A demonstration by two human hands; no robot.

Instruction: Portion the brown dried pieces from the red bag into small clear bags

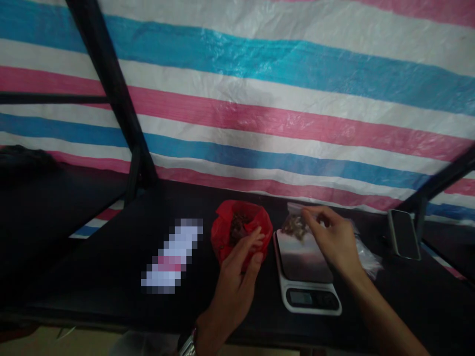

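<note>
A red plastic bag [218, 237] stands with its mouth open on the black table, dark brown dried pieces inside it. Over its right front rim reaches my left hand [237, 269], fingers stretched out and thumb apart, with no object visible in them. My right hand [332, 237] pinches the top of a small clear zip bag [295, 225] that contains brownish dried bits. This bag is over the far edge of the metal plate of a white kitchen scale [306, 267]; whether it rests on the plate I cannot tell. The scale's display is too dim to read.
Behind my right wrist lie clear plastic bags [367, 257]. A phone [404, 235] leans at the right near a black post. A pixelated pale item [172, 257] lies left on the table [111, 277]. Striped plastic sheeting [260, 99] hangs behind, with a black frame bar [111, 89].
</note>
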